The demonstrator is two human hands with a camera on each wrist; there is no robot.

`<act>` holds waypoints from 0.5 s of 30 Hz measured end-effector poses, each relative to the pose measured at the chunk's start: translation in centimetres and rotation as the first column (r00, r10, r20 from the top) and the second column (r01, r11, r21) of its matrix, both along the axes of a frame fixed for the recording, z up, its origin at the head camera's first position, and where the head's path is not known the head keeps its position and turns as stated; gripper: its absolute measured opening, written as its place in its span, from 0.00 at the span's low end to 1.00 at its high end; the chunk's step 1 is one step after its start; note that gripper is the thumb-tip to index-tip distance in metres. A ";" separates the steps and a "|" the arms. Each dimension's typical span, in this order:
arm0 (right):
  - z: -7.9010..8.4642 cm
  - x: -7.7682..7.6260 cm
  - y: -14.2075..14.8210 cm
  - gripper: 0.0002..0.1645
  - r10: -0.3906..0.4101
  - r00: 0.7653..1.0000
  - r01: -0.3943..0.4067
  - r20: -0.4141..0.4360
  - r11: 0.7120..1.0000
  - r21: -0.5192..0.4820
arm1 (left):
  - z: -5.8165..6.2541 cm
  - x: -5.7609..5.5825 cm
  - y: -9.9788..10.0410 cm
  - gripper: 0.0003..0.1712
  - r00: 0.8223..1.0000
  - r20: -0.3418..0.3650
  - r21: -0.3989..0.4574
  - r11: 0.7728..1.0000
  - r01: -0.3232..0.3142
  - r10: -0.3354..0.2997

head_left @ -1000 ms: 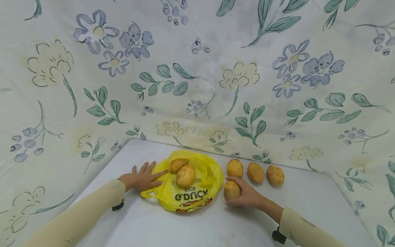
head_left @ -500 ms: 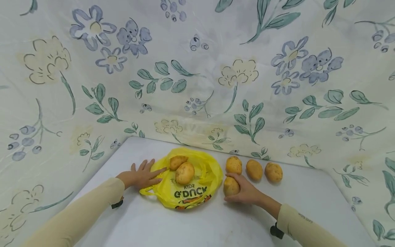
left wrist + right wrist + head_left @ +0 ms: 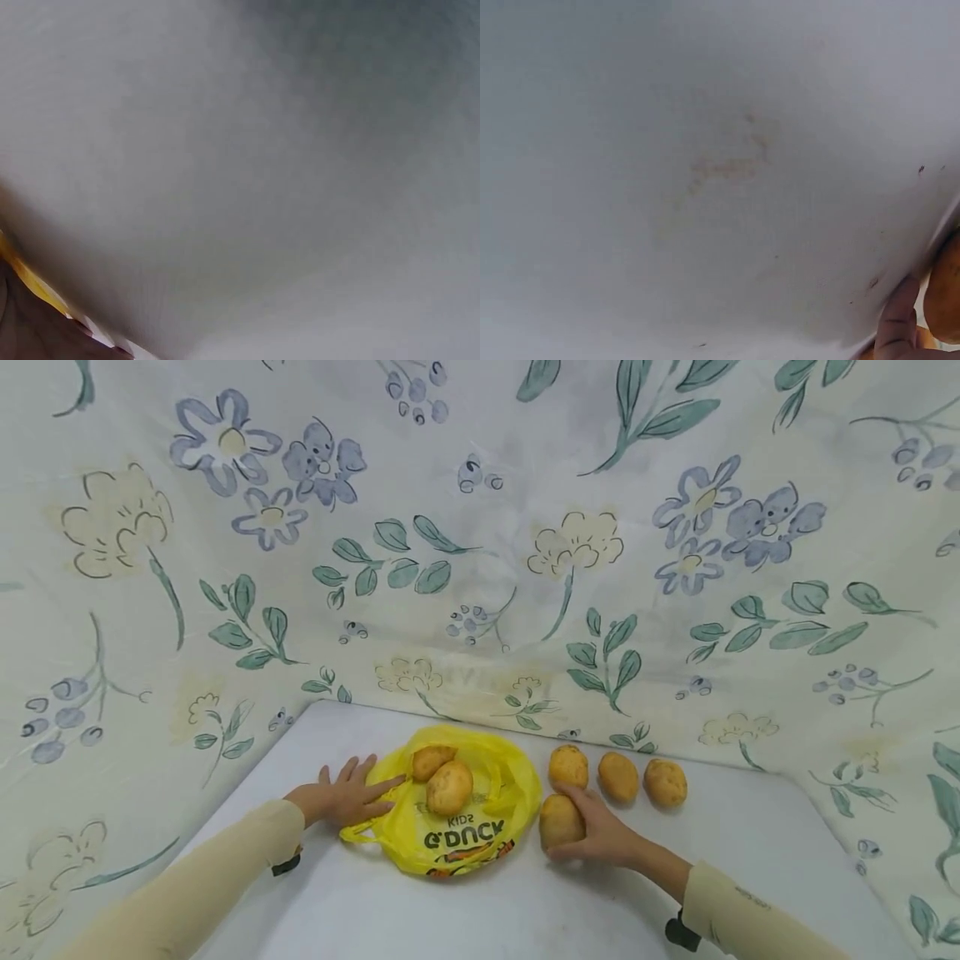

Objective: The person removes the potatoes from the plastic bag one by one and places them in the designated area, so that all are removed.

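A yellow plastic bag (image 3: 412, 847) with printed lettering lies flat on the white table. Two potatoes rest on it, a smaller potato (image 3: 432, 763) behind a larger potato (image 3: 450, 787). My left hand (image 3: 347, 793) lies with spread fingers on the bag's left edge; a strip of yellow shows beside it in the left wrist view. Just right of the bag, my right hand (image 3: 602, 833) grips a potato (image 3: 561, 822) between thumb and fingers. That potato is partly cut off at the right edge of the right wrist view.
Behind my right hand stands a row of three potatoes: a left potato (image 3: 567, 766), a middle potato (image 3: 618, 777) and a right potato (image 3: 665, 782). A flower-patterned sheet (image 3: 480, 568) rises along the back and sides of the table (image 3: 420, 918).
The potato in my right hand has turned or shifted slightly leftward, and more of it shows. My left hand and the bag keep their places, while the head view shifts a little.
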State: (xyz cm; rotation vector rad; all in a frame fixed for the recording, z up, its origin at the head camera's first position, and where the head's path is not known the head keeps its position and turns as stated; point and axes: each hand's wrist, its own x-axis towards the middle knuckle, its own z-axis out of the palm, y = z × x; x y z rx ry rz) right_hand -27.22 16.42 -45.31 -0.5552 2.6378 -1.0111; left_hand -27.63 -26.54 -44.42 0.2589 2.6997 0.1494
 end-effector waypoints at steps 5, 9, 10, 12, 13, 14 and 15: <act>0.1 0.9 0.5 0.59 -0.032 0.995 0.033 -0.092 0.999 0.011 | -0.6 0.2 0.2 0.41 1.000 -0.013 0.002 1.000 -0.009 0.009; 0.2 1.2 1.3 0.51 -0.037 0.951 0.064 -0.307 0.995 0.077 | -0.8 0.2 0.1 0.41 1.000 0.003 0.010 1.000 -0.013 0.013; 0.2 1.1 1.6 0.50 -0.021 0.924 0.066 -0.382 0.992 0.103 | -0.8 0.2 0.1 0.41 1.000 0.005 0.007 1.000 -0.009 0.009; 0.3 0.8 2.3 0.48 0.032 0.852 0.075 -0.523 0.980 0.182 | -0.8 0.1 0.0 0.42 1.000 0.005 -0.003 1.000 -0.001 0.001; 0.3 0.5 2.7 0.48 0.066 0.809 0.083 -0.584 0.971 0.225 | -0.8 0.0 0.1 0.42 1.000 0.003 -0.010 1.000 0.005 -0.005; 0.3 0.3 3.2 0.48 0.101 0.762 0.095 -0.640 0.960 0.265 | -0.7 -0.1 0.1 0.42 1.000 0.002 -0.014 1.000 0.010 -0.010; 0.4 0.2 3.6 0.47 0.130 0.722 0.109 -0.679 0.948 0.298 | -0.7 -0.1 0.1 0.42 1.000 0.000 -0.021 1.000 0.016 -0.016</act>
